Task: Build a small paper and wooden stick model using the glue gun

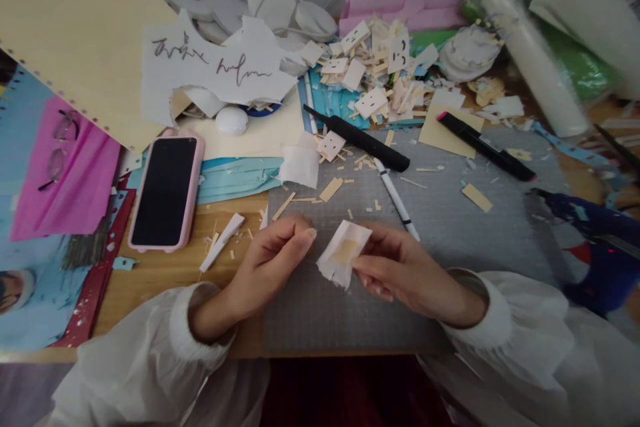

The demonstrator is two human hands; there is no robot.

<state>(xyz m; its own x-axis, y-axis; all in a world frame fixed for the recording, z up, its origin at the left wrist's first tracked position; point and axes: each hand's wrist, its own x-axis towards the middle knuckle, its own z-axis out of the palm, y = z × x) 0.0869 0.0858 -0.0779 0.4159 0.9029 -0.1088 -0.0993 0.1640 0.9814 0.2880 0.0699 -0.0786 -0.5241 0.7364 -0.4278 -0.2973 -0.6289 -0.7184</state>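
Observation:
Over the grey cutting mat, my right hand pinches a small white paper-like piece between thumb and fingers. A tan rectangle shows in the middle of that piece. To its left is my left hand, fingers curled and thumb pressed against them; whatever they hold, if anything, is hidden. Beyond the hands lie a white folded sheet piece, a tan paper strip and a white pen. A folded white strip rests left of my left hand.
A phone in a pink case lies left, with glasses on pink paper. Further back are a black stick-like tool, a black marker and a heap of small cards with drawn faces. A blue glue gun is at right.

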